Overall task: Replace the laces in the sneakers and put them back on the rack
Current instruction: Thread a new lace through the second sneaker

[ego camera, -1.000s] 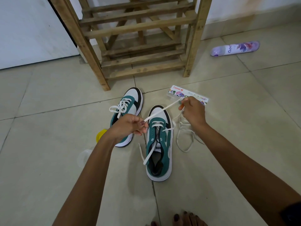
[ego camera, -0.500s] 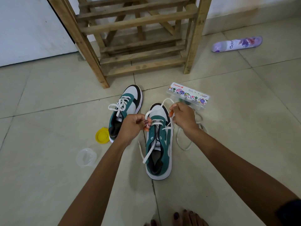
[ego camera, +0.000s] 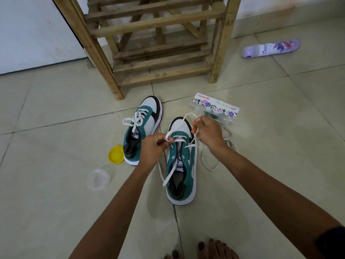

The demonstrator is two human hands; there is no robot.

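Observation:
Two green-and-white sneakers lie on the tiled floor. The left sneaker [ego camera: 143, 126] is fully laced with a bow. The right sneaker [ego camera: 182, 165] is laced only at its front eyelets. A white lace [ego camera: 183, 120] loops slack over its toe between my hands. My left hand [ego camera: 155, 148] pinches the lace beside the shoe's left eyelets. My right hand [ego camera: 210, 134] grips the lace at the shoe's right front, with something orange at the fingertips. One loose lace end [ego camera: 169, 176] lies across the tongue. The wooden rack [ego camera: 155, 42] stands just behind.
Another loose white lace [ego camera: 211, 163] lies right of the sneaker. A clear paint box [ego camera: 214, 109] sits behind my right hand. A yellow lid [ego camera: 115, 154] and clear cup [ego camera: 98, 179] lie left. A purple spray can [ego camera: 270, 48] rests far right. My toes [ego camera: 211, 249] show below.
The lace was stretched taut between my hands a second ago. My right hand has come down and in toward the sneaker's toe, and the lace now hangs in a slack loop.

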